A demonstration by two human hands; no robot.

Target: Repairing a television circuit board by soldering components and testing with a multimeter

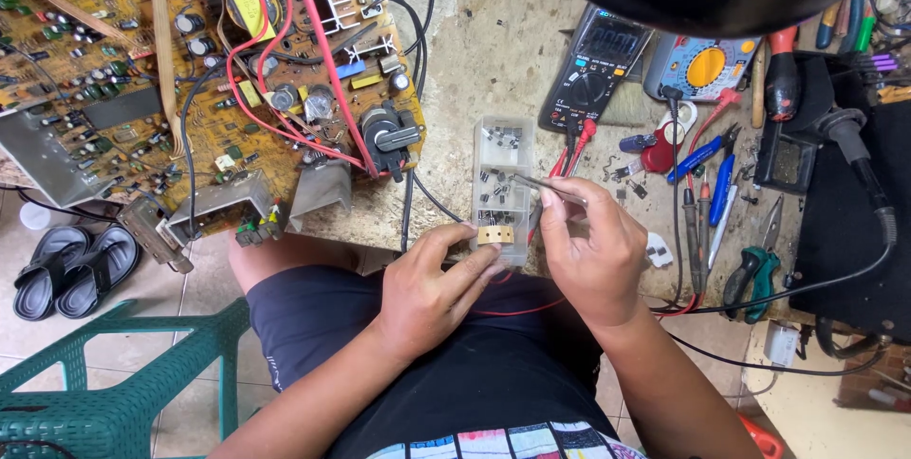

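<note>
View from above onto a worn, pale desk [493,51] crowded with electronics repair gear. Across the upper left sprawls a large yellow-brown circuit board [190,70], studded with capacitors and crossed by red and black wires; it overhangs the desk's near edge. To the right, a black mat [854,231] covers the far end of the desk, with a soldering iron's dark cable curving across it. Below left, on the tiled floor, stand a green plastic stool [104,383] and a pair of dark sandals [71,269].

Near the top centre lie two multimeters: a black one [596,65] and, beside it, a grey one with an orange dial [700,65]. Screwdrivers, blue-handled tools and green-handled pliers [752,279] lie scattered between the meters and the mat.

At the desk's near edge, straight before the person, sits a clear plastic compartment box [503,184] holding small dark components (too small to tell apart). The left hand [432,288] touches the box's near end, its grip closed on a small tan perforated board [494,234] pinched between thumb and forefinger. The right hand [593,255], just beside it, has its grip clenched on metal tweezers [546,184], whose tips point left over the box's middle compartments.
</note>
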